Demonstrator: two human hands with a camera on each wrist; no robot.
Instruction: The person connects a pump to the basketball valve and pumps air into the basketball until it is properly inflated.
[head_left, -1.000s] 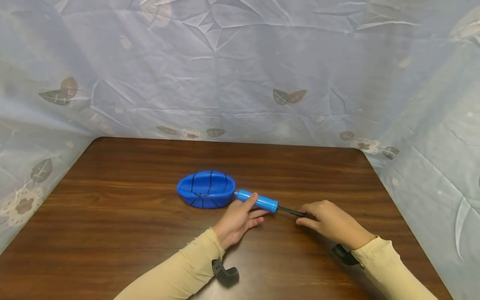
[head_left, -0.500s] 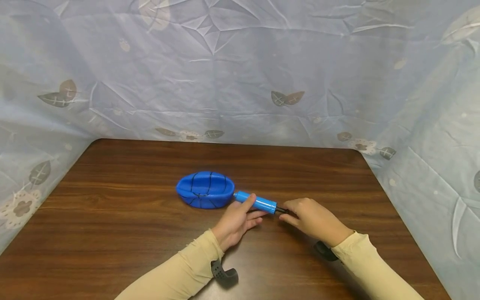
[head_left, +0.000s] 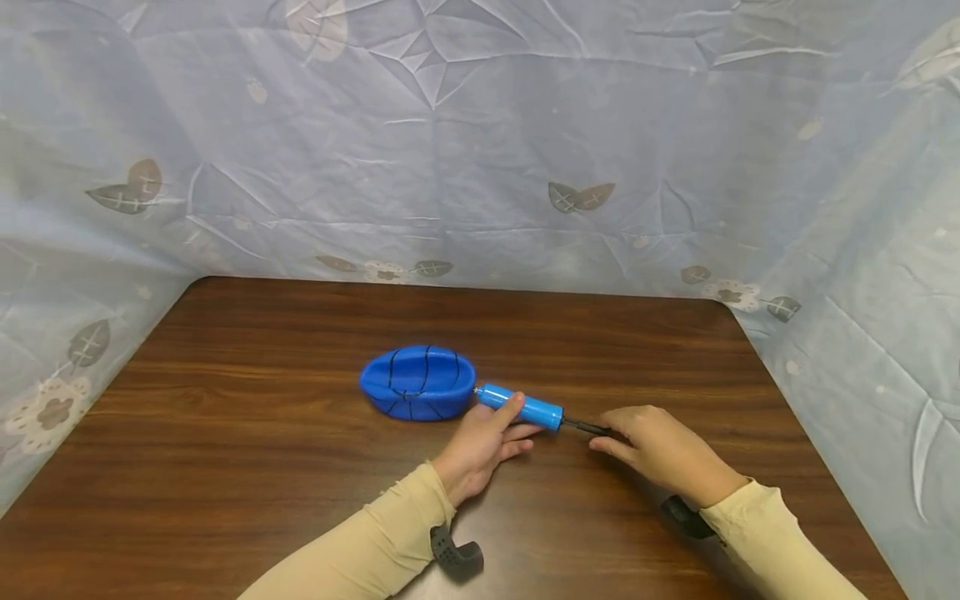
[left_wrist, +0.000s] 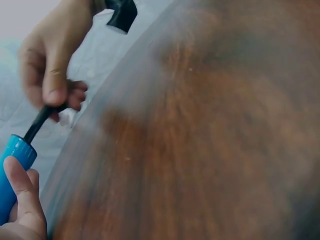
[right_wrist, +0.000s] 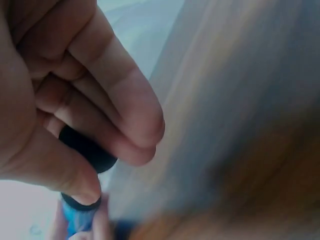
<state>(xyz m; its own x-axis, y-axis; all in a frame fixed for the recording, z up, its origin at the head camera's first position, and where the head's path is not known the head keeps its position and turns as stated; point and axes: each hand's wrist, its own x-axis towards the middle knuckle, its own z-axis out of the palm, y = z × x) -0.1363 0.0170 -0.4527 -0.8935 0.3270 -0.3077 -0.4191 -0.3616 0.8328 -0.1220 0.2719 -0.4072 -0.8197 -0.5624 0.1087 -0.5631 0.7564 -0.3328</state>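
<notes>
A blue hand pump (head_left: 536,411) lies slanted between the hands, its tip at the right end of a caved-in blue ball (head_left: 420,385) with black lines. My left hand (head_left: 480,450) holds the pump's barrel, thumb on top and fingers beneath. My right hand (head_left: 660,446) grips the black pump handle (right_wrist: 87,150) at the other end. Part of the dark rod (left_wrist: 36,126) shows between barrel and handle in the left wrist view. Whether the needle sits inside the ball is too small to tell.
The brown wooden table (head_left: 247,467) carries the ball and both forearms. A pale patterned cloth (head_left: 480,150) hangs behind it and along both sides. Each wrist wears a dark strap mount (head_left: 457,557).
My right hand slid the handle left towards the barrel, then drew it back out to the right. The left hand and the ball stay in nearly the same place.
</notes>
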